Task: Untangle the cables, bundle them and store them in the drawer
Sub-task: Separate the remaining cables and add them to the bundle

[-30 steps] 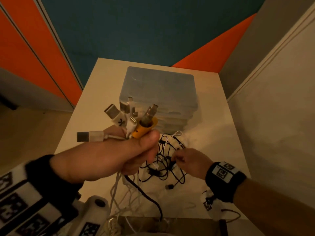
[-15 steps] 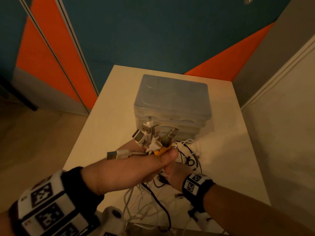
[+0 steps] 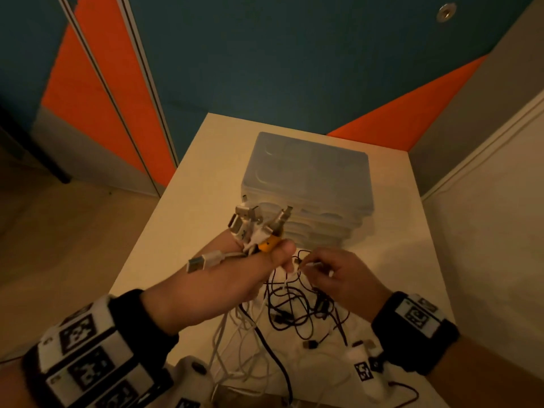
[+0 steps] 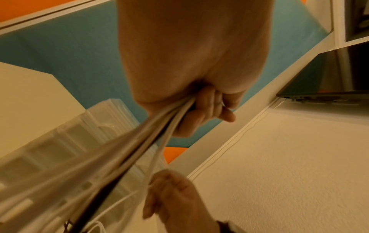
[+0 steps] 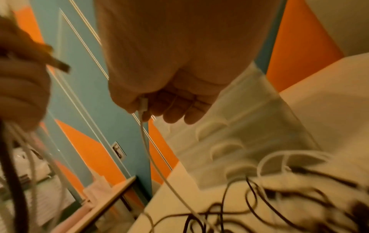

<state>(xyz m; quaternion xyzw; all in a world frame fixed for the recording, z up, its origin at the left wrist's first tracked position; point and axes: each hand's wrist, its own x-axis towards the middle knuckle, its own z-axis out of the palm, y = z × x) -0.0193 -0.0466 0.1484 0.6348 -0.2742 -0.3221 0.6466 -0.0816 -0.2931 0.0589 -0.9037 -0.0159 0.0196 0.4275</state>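
My left hand (image 3: 235,278) is raised over the table and grips a bunch of cable ends (image 3: 256,228), white plugs and one yellow one fanning out above the fist. Their cords (image 4: 151,134) hang taut from the fist down off the front edge. My right hand (image 3: 332,275) is just to its right, pinching the plug of a thin white cable (image 5: 143,105) between thumb and fingers. Below it a tangle of black and white cables (image 3: 297,304) lies on the table. A translucent plastic drawer unit (image 3: 309,184) stands behind, all its drawers pushed in.
The white table (image 3: 182,225) fills a corner, with a pale wall (image 3: 485,231) close on the right and a teal and orange wall (image 3: 265,69) behind. A small white device (image 3: 365,372) with a marker tag lies near the front right edge.
My right hand dipped under the left fist, then came back out to the right with a white cable plug pinched. The left fist with its bunch shifted right and lower in view.
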